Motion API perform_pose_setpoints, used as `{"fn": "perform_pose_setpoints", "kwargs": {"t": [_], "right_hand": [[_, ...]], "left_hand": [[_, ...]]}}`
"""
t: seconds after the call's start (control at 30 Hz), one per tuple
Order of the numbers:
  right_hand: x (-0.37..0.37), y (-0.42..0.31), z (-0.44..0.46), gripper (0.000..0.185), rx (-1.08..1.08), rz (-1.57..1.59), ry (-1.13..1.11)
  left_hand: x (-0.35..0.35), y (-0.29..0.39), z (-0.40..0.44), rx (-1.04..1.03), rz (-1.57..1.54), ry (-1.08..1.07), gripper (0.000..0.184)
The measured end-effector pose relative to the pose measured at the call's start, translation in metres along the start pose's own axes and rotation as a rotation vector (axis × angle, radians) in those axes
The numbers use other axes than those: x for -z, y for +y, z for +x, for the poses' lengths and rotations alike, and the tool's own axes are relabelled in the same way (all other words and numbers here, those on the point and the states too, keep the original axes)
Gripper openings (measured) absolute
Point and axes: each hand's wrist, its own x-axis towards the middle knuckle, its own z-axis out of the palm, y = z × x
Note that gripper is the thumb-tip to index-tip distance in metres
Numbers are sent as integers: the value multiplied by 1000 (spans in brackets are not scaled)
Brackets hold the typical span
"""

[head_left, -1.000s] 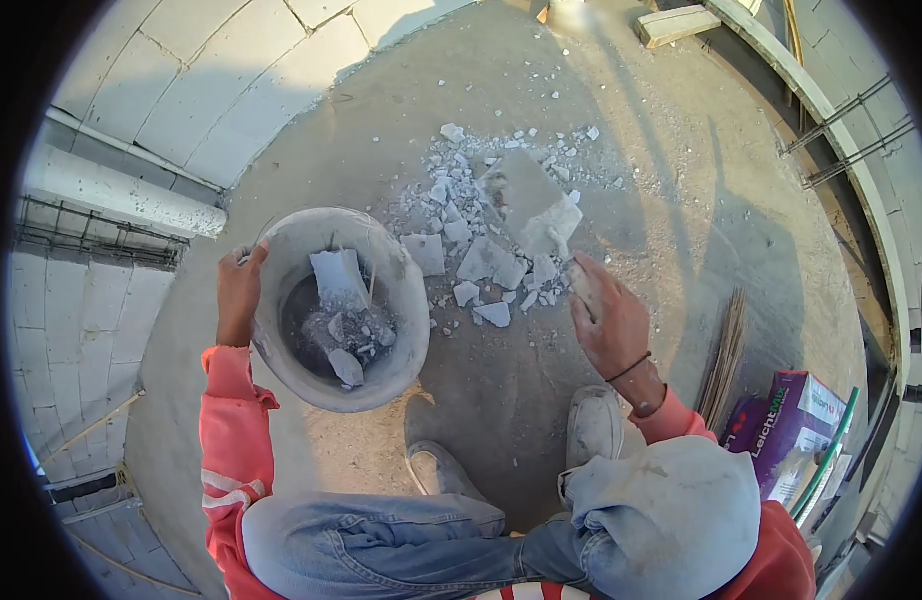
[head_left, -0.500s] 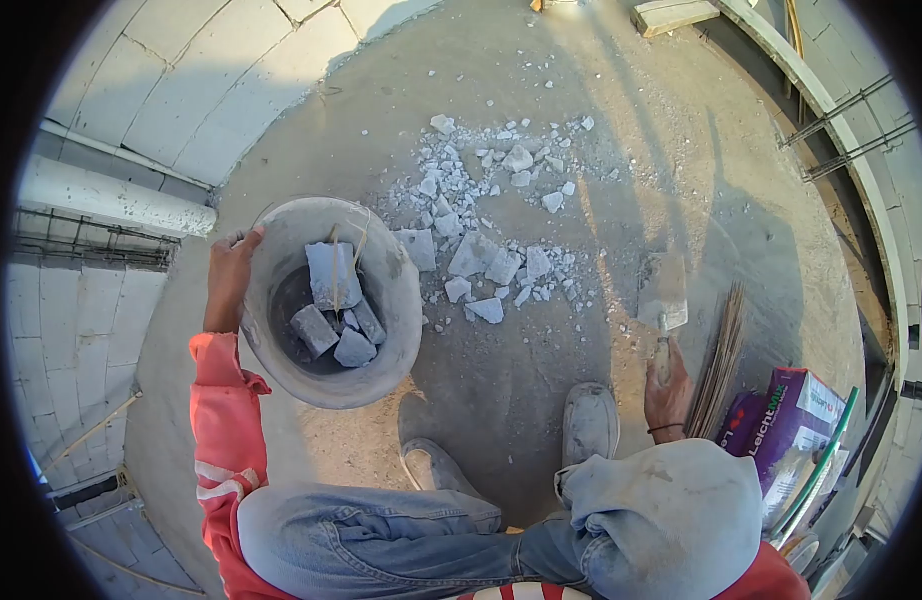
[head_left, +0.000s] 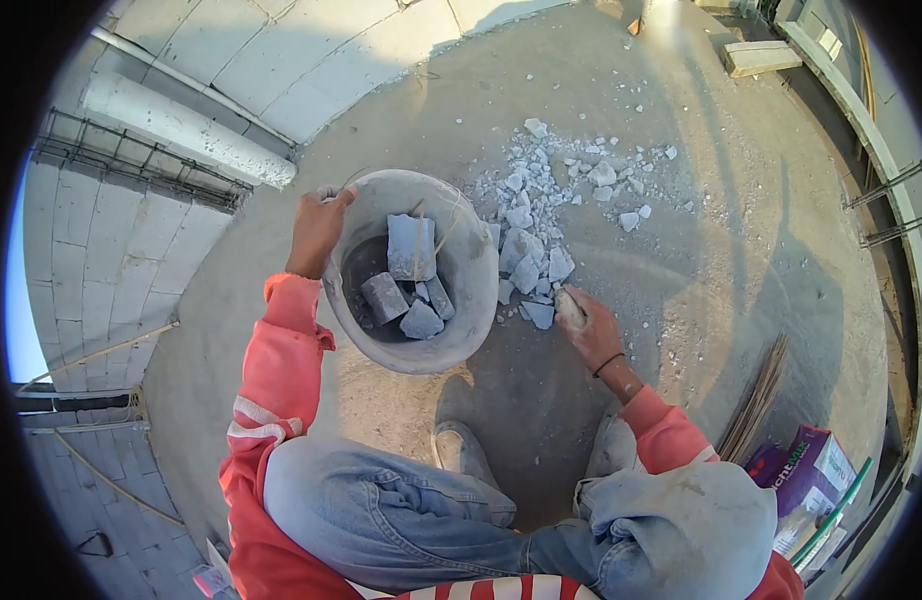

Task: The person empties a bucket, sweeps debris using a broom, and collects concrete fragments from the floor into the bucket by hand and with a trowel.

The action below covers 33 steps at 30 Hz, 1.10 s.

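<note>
My left hand (head_left: 319,230) grips the rim of a grey bucket (head_left: 473,270), which tilts toward the rubble. Inside the bucket lie several pale block chunks (head_left: 411,247). My right hand (head_left: 591,330) is closed round the handle of a trowel, at the near edge of the broken white pieces (head_left: 522,247) on the floor. The trowel's blade is hard to make out among the pieces. Finer crumbs spread beyond the larger fragments.
A bundle of thin sticks (head_left: 757,398) lies at the right, near a purple bag (head_left: 813,466). A wooden block (head_left: 762,58) is at the upper right. White block walls (head_left: 311,70) and a pipe (head_left: 186,128) stand at the left.
The trowel has swung from the right over to the rubble with my right hand. The view has shifted, so the bucket appears further right. My left hand has kept its hold.
</note>
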Motion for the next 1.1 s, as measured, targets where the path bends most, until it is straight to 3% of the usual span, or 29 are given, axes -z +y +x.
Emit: {"fn": "perform_pose_setpoints", "kwargs": {"t": [0.2,0.27,0.5,0.57,0.7,0.8,0.9,0.97,1.0,1.03,1.07,1.1], "right_hand": [[27,-27,13,47,-151,144,-144],[45,-49,16,47,16,44,-56],[67,-136,23,48,261,-39,-9],[59,-164,18,53,312,-281,-120],[39,-163,22,59,419,-355,-150],[64,-132,24,56,267,-316,-87],[115,-46,27,48,58,-274,243],[173,19,18,44,-174,-308,413],[208,52,9,44,-290,-346,510],[246,106,-5,42,-239,-474,617],[279,128,-18,43,-547,-438,680],[315,160,-36,43,-577,-620,715]], "left_hand": [[6,7,-15,25,-5,48,44],[7,3,-14,42,-23,47,44],[8,-5,-4,68,-77,31,43],[3,-3,-2,66,-71,-1,43],[6,-1,-7,42,-72,13,44],[13,1,-15,11,-14,-8,47],[16,-38,2,42,-38,-49,55],[19,-37,-7,38,2,64,58],[22,-46,-2,28,-10,19,57],[25,-54,3,22,-17,-22,57],[24,-56,4,17,-23,-35,57],[23,-56,5,31,-37,-18,56]]}}
